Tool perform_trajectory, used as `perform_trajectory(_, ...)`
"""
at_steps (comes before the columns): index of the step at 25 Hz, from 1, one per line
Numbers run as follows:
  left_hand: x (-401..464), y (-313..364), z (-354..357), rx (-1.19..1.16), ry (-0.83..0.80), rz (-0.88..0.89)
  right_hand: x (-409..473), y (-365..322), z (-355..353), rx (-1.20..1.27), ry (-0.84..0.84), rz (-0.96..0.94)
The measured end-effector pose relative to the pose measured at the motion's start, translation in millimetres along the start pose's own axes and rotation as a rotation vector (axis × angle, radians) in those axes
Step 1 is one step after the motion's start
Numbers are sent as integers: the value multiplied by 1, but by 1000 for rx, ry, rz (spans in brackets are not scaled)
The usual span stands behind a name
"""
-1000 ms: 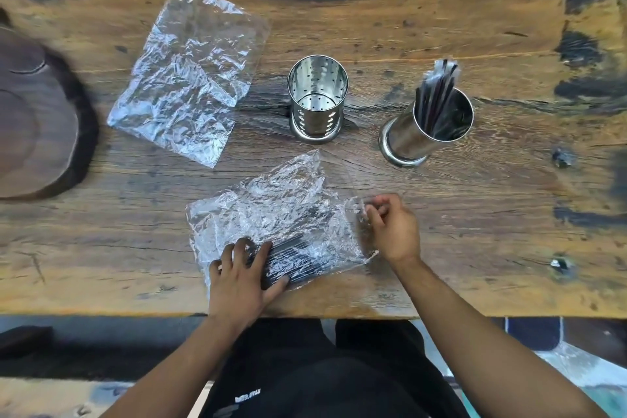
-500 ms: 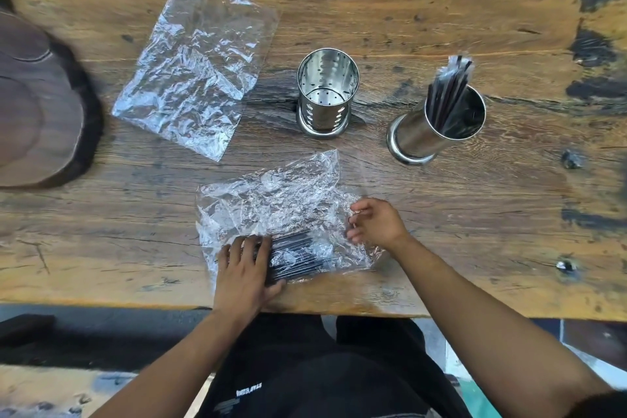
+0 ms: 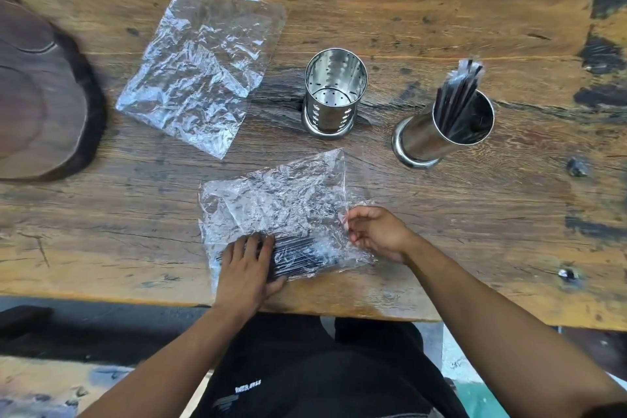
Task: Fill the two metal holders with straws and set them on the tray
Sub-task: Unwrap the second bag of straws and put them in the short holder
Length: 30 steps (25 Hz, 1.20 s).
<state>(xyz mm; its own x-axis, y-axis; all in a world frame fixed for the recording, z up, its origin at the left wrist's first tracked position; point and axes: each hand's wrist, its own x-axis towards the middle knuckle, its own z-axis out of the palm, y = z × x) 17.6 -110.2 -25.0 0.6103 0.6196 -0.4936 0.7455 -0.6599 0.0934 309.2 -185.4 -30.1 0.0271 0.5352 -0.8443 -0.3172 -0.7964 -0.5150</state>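
A clear plastic bag [image 3: 281, 200] with a bundle of black straws [image 3: 298, 256] inside lies near the table's front edge. My left hand [image 3: 246, 268] presses flat on the bag over the straws' left end. My right hand [image 3: 376, 231] pinches the bag's right edge with curled fingers. Behind the bag stands an empty perforated metal holder [image 3: 334, 95]. To its right a second metal holder [image 3: 441, 132] holds several wrapped black straws [image 3: 458, 95].
An empty crumpled plastic bag [image 3: 200, 61] lies at the back left. A dark wooden tray [image 3: 37, 92] sits at the table's left edge. The wooden table [image 3: 475, 231] has dark burnt patches; its front edge runs just below my hands.
My right hand has moved left along the bag's right edge and lifted slightly, still pinching the plastic. My left hand stays pressed on the straws.
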Motion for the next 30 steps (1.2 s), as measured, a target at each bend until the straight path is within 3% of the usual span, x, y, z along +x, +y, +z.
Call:
perform_trajectory(3,3,0,0,-28,17,15,7,4,1,-376,51,-113)
perform_trajectory(6,8,-2,2,-37,46,37,14,9,3,-564,81,-267)
perform_trajectory(13,11,-7,6,24,65,86,22,5,7,-1089,-161,-396)
perform_trajectory(18,9,-7,12,11,109,89,22,2,11,-1216,-244,-357)
perform_trajectory(21,8,-5,13,10,107,63,19,1,20,-1377,-230,-477)
perform_trajectory(26,9,-3,16,-53,113,55,14,6,43,-1575,-99,-671)
perform_trajectory(30,14,-1,14,-70,128,68,20,9,56,-1560,-38,-663)
